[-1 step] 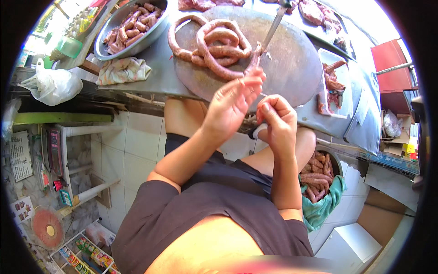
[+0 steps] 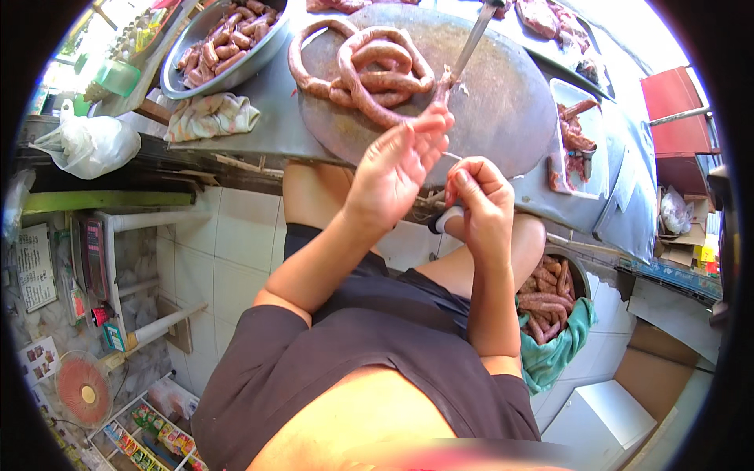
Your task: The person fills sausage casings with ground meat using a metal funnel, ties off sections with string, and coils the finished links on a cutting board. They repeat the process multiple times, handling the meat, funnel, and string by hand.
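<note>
A long coiled raw sausage [image 2: 381, 78] lies on the round cutting board [image 2: 510, 102]. One end of it runs up to a knife [image 2: 474, 43] that stands tilted on the board. My left hand [image 2: 395, 169] is at the board's near edge, palm showing and fingers stretched out, just in front of that sausage end; whether they touch is hidden. To its right, my right hand [image 2: 483, 196] is closed in a pinch. A thin pale strand, like string [image 2: 452, 155], shows between the two hands and runs to the right fingers.
A metal basin [image 2: 173, 82] of short sausages stands far left, beside a folded cloth [image 2: 212, 119]. Right of the board, a white tray [image 2: 601, 133] holds meat pieces. Below right is a container of sausages [image 2: 542, 302] with a green cloth [image 2: 559, 357]. A plastic bag [image 2: 90, 145] hangs left.
My left hand has turned slightly, showing more of its palm. My right hand has shifted very slightly and stays pinched. The sausage coil lies almost as before.
</note>
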The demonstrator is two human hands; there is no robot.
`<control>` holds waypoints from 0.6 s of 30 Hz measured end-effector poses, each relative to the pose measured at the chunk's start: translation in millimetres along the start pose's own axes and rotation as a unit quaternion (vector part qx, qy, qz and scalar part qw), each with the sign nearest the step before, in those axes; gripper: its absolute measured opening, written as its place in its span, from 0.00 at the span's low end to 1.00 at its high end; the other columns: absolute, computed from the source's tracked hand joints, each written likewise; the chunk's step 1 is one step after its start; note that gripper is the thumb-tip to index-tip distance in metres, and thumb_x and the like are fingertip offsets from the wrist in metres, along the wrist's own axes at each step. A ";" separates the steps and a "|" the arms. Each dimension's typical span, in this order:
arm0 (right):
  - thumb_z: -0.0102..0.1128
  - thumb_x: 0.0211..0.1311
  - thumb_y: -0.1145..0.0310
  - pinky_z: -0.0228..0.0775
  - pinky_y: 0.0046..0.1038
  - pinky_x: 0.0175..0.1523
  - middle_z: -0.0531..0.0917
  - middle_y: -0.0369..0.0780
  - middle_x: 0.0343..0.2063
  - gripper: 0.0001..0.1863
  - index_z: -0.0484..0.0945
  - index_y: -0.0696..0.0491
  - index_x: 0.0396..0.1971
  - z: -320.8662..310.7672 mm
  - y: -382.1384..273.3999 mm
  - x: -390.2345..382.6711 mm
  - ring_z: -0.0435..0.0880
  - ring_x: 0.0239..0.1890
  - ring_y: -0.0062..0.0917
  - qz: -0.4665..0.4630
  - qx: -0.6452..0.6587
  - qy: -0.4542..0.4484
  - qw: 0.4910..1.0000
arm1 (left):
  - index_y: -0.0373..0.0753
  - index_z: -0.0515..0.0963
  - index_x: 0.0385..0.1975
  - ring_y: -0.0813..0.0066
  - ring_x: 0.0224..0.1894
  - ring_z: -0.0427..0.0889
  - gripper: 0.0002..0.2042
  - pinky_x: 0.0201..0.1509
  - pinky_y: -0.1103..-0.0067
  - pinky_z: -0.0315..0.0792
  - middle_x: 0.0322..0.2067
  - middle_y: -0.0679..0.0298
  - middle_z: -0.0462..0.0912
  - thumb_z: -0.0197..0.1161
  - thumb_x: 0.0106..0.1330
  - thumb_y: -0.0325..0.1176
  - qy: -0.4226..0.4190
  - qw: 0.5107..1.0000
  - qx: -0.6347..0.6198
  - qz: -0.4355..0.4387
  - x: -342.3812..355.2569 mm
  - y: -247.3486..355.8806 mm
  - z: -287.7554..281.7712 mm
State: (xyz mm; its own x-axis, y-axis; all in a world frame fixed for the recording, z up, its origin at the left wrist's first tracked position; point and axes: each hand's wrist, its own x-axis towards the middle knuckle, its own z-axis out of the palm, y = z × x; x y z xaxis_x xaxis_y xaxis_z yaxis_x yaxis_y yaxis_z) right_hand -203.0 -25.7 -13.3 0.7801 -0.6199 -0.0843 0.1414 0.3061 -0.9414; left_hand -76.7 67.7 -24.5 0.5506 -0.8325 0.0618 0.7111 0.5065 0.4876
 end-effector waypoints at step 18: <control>0.67 0.53 0.84 0.80 0.32 0.39 0.84 0.47 0.37 0.14 0.83 0.59 0.41 29.0 -2.4 22.8 0.87 0.36 0.37 -0.415 -0.385 0.090 0.820 | 0.32 0.68 0.66 0.68 0.68 0.69 0.21 0.75 0.69 0.60 0.66 0.56 0.71 0.49 0.80 0.38 0.017 0.997 -0.038 -0.062 -4.2 -10.5 8.9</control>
State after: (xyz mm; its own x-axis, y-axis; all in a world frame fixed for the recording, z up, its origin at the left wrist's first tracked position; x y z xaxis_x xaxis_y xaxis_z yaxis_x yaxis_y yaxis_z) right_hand -167.8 -19.7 -3.5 0.4977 -0.5014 0.7077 0.0982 -0.7782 -0.6203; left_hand -90.4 63.9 -22.2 0.4706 -0.8820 -0.0243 0.8044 0.4175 0.4226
